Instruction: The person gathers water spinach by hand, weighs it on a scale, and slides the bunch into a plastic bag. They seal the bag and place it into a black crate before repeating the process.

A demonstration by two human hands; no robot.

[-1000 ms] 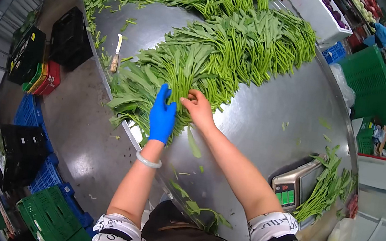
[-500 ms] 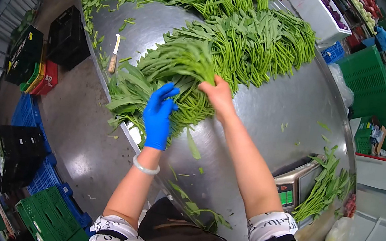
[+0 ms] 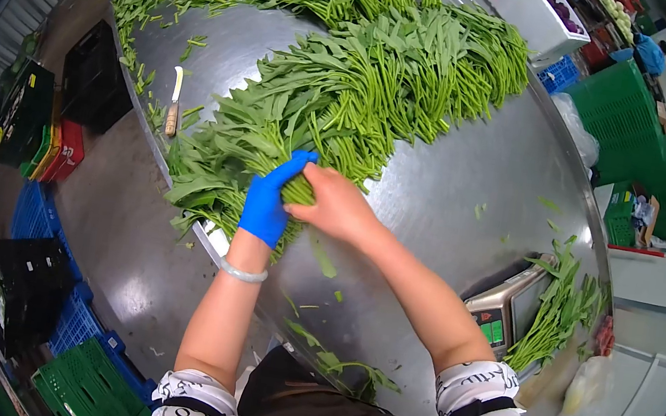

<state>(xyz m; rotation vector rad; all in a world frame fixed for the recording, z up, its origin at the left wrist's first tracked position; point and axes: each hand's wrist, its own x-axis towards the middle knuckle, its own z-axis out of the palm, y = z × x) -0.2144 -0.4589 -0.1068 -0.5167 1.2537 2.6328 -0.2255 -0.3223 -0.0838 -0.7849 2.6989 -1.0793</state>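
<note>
My left hand point(image 3: 267, 202), in a blue glove, is wrapped round a bunch of leafy green stems point(image 3: 299, 191) that look like water spinach. My bare right hand point(image 3: 337, 205) closes on the cut ends of the same bunch, with its fingers partly hidden behind the stems. The leaves of the bunch point away to the upper left. Right behind it, a long row of the same greens point(image 3: 403, 73) lies heaped across the metal table point(image 3: 456, 183). A small knife point(image 3: 174, 105) with a wooden handle rests near the table's left edge.
A digital scale point(image 3: 493, 320) with a lit green display stands at the right, with more greens point(image 3: 552, 311) on it. Loose leaves point(image 3: 345, 363) lie near my apron. Black crates point(image 3: 96, 77) and blue crates point(image 3: 43, 214) stand on the floor at left.
My right hand has brought its bunch down and left to my left hand. My left hand, with fingers loosely curled before, now grips the bunch too. The whole view has shifted slightly.
</note>
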